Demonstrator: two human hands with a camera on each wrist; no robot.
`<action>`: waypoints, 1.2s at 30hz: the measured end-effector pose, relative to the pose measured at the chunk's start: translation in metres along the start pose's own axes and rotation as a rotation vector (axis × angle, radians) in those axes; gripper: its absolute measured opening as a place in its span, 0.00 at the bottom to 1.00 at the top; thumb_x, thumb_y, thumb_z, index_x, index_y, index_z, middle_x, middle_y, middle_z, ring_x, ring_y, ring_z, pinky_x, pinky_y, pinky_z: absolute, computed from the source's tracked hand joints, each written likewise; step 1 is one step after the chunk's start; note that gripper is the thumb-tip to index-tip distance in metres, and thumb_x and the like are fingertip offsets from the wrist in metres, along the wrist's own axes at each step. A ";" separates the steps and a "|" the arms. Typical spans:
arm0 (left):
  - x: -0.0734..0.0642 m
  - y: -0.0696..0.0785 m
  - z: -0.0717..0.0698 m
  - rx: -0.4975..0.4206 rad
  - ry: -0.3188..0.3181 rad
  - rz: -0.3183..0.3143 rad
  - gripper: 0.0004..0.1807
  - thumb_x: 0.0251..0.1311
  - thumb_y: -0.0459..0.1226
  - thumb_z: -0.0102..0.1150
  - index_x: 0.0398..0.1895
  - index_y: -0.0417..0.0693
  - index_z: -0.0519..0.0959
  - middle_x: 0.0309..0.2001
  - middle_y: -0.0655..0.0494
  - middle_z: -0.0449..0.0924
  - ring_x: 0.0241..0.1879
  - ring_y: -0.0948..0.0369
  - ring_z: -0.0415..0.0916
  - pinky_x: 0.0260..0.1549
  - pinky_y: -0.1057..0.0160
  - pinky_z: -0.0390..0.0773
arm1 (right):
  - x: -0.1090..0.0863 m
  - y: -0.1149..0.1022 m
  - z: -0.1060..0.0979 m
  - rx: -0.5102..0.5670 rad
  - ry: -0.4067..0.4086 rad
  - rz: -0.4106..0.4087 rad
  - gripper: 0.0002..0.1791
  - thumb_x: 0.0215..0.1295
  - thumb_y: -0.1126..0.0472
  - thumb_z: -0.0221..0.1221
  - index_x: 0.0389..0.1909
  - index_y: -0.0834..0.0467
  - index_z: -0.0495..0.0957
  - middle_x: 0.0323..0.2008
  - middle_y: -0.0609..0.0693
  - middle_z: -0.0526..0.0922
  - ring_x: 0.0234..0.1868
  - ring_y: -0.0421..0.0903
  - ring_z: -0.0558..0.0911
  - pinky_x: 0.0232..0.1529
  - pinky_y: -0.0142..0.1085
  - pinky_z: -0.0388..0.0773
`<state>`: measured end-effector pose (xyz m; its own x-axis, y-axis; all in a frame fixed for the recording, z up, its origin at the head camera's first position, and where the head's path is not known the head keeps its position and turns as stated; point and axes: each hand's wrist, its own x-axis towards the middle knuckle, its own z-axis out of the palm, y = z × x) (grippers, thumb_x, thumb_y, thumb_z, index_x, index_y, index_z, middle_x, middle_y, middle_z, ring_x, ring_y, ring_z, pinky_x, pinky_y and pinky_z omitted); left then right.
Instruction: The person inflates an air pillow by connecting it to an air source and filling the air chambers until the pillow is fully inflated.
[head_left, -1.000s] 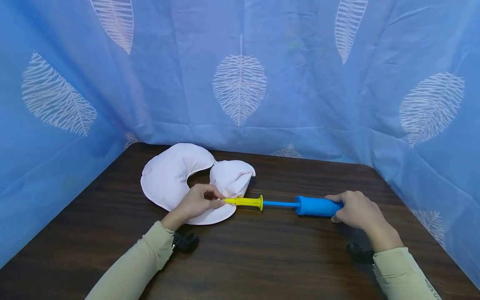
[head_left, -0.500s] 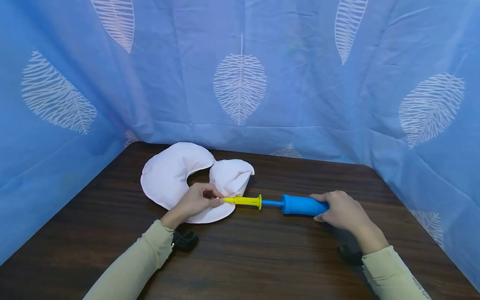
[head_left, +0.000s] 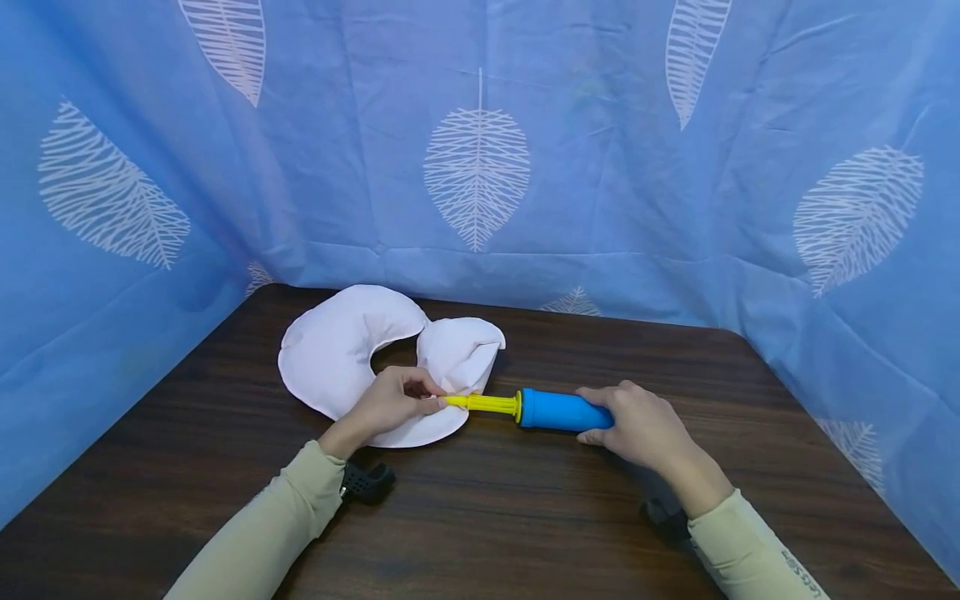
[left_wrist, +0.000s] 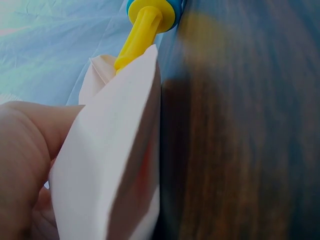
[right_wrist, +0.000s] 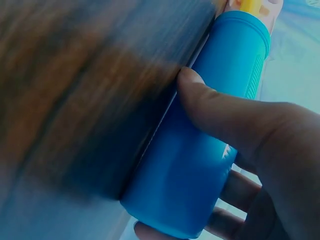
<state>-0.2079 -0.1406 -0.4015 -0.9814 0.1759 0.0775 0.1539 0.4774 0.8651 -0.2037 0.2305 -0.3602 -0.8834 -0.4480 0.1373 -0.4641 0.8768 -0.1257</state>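
A white inflatable neck pillow (head_left: 322, 350), partly puffed up with its right lobe creased, lies flat on the table. My left hand (head_left: 390, 407) pinches it at its near side, where the yellow nozzle (head_left: 487, 403) of a hand pump meets it. The nozzle's tip is hidden by fingers and white fabric. In the left wrist view, a pillow fold (left_wrist: 110, 145) covers part of that hand. My right hand (head_left: 637, 421) grips the pump's blue barrel (head_left: 558, 410), thumb on one side and fingers round the other. The barrel sits right up against the yellow flange; no blue rod shows.
Under everything is a dark wood-grain table (head_left: 487, 525). A blue curtain (head_left: 360, 167) with white leaf prints encloses its back and sides. Black straps with wrist mounts (head_left: 367, 483) hang below both sleeves, close to the tabletop.
My right hand has slid the blue barrel left toward the pillow, and the blue rod has gone into it. The left hand and the pillow stay in nearly the same place.
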 end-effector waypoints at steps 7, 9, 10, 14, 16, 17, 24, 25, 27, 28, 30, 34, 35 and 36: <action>0.000 -0.002 0.000 -0.014 -0.003 0.018 0.03 0.63 0.34 0.75 0.38 0.46 0.91 0.38 0.54 0.87 0.39 0.57 0.76 0.45 0.59 0.75 | 0.001 0.003 -0.004 -0.007 -0.034 0.037 0.36 0.59 0.46 0.78 0.68 0.52 0.84 0.58 0.61 0.89 0.55 0.62 0.86 0.41 0.55 0.85; 0.000 -0.002 0.000 -0.015 -0.002 0.022 0.03 0.63 0.34 0.75 0.38 0.46 0.91 0.38 0.54 0.87 0.39 0.57 0.76 0.45 0.59 0.76 | 0.000 0.008 -0.007 -0.006 -0.051 0.062 0.36 0.58 0.47 0.79 0.68 0.52 0.84 0.59 0.64 0.88 0.56 0.64 0.86 0.39 0.54 0.84; 0.000 -0.002 0.000 -0.014 -0.001 0.022 0.03 0.63 0.34 0.75 0.38 0.46 0.91 0.38 0.54 0.87 0.39 0.57 0.76 0.45 0.59 0.76 | -0.001 0.011 -0.009 -0.007 -0.059 0.076 0.36 0.58 0.47 0.79 0.68 0.52 0.84 0.60 0.65 0.87 0.55 0.64 0.86 0.38 0.53 0.84; 0.001 0.000 0.001 -0.004 0.001 0.016 0.03 0.63 0.34 0.75 0.38 0.47 0.91 0.38 0.54 0.87 0.39 0.56 0.76 0.45 0.59 0.76 | -0.006 0.029 -0.016 -0.008 -0.097 0.158 0.37 0.56 0.50 0.79 0.68 0.54 0.83 0.61 0.71 0.84 0.52 0.65 0.86 0.37 0.55 0.83; 0.001 0.001 0.000 0.000 -0.001 0.015 0.03 0.63 0.34 0.75 0.38 0.47 0.91 0.38 0.54 0.87 0.40 0.56 0.76 0.46 0.59 0.76 | -0.008 0.039 -0.019 -0.003 -0.113 0.202 0.38 0.56 0.52 0.79 0.69 0.55 0.82 0.62 0.72 0.83 0.50 0.65 0.85 0.37 0.57 0.82; 0.001 0.001 0.000 0.000 -0.002 0.014 0.03 0.63 0.34 0.75 0.38 0.47 0.91 0.38 0.54 0.87 0.40 0.56 0.76 0.46 0.59 0.76 | -0.009 0.044 -0.021 -0.001 -0.122 0.222 0.38 0.56 0.53 0.79 0.69 0.56 0.82 0.62 0.73 0.83 0.50 0.65 0.85 0.37 0.58 0.81; 0.001 0.000 0.001 0.012 -0.005 0.019 0.03 0.62 0.34 0.75 0.38 0.46 0.91 0.37 0.55 0.87 0.39 0.57 0.76 0.45 0.59 0.75 | -0.016 0.071 -0.032 -0.029 -0.152 0.331 0.34 0.59 0.61 0.71 0.69 0.62 0.80 0.61 0.77 0.80 0.43 0.64 0.82 0.35 0.59 0.80; 0.001 0.000 0.001 0.012 -0.005 0.021 0.03 0.62 0.34 0.76 0.38 0.46 0.91 0.37 0.55 0.87 0.39 0.57 0.76 0.45 0.59 0.75 | -0.017 0.073 -0.033 -0.041 -0.153 0.341 0.33 0.59 0.63 0.69 0.68 0.63 0.80 0.61 0.77 0.81 0.42 0.64 0.82 0.34 0.57 0.79; 0.001 -0.001 0.001 0.012 -0.005 0.024 0.03 0.62 0.34 0.76 0.38 0.46 0.91 0.37 0.55 0.87 0.38 0.57 0.76 0.45 0.59 0.75 | -0.018 0.076 -0.034 -0.067 -0.159 0.352 0.31 0.61 0.65 0.65 0.68 0.65 0.80 0.60 0.78 0.80 0.39 0.62 0.81 0.31 0.54 0.77; 0.001 -0.001 0.001 0.012 -0.006 0.027 0.03 0.62 0.34 0.76 0.38 0.46 0.91 0.37 0.55 0.87 0.38 0.57 0.76 0.45 0.59 0.75 | -0.019 0.077 -0.035 -0.076 -0.162 0.355 0.31 0.61 0.66 0.63 0.68 0.66 0.80 0.60 0.78 0.80 0.38 0.61 0.80 0.30 0.52 0.76; 0.001 -0.001 0.001 0.016 -0.007 0.032 0.03 0.62 0.34 0.76 0.38 0.46 0.91 0.37 0.55 0.87 0.38 0.57 0.76 0.45 0.59 0.75 | -0.020 0.079 -0.035 -0.085 -0.165 0.356 0.30 0.62 0.68 0.61 0.68 0.67 0.80 0.60 0.78 0.80 0.38 0.60 0.78 0.29 0.50 0.73; 0.001 -0.001 -0.001 0.013 -0.003 0.040 0.03 0.62 0.35 0.75 0.37 0.46 0.91 0.36 0.56 0.87 0.38 0.59 0.77 0.45 0.60 0.75 | -0.020 0.077 -0.034 -0.114 -0.165 0.323 0.30 0.60 0.68 0.64 0.67 0.67 0.80 0.60 0.77 0.81 0.40 0.61 0.80 0.32 0.54 0.77; 0.001 -0.001 -0.002 0.011 -0.001 0.040 0.03 0.62 0.34 0.75 0.37 0.46 0.91 0.36 0.56 0.87 0.38 0.59 0.77 0.45 0.60 0.75 | -0.020 0.076 -0.033 -0.122 -0.160 0.306 0.30 0.60 0.67 0.67 0.66 0.66 0.81 0.59 0.77 0.82 0.41 0.62 0.81 0.34 0.57 0.79; 0.000 -0.001 -0.002 0.009 0.002 0.040 0.03 0.62 0.34 0.75 0.37 0.46 0.91 0.36 0.55 0.87 0.38 0.59 0.77 0.45 0.60 0.75 | -0.019 0.074 -0.033 -0.132 -0.152 0.285 0.31 0.59 0.66 0.70 0.65 0.66 0.82 0.58 0.76 0.83 0.42 0.63 0.82 0.36 0.60 0.81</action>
<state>-0.2085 -0.1428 -0.4010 -0.9746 0.1933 0.1129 0.1941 0.4781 0.8566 -0.2189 0.3094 -0.3397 -0.9805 -0.1936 -0.0339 -0.1934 0.9811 -0.0083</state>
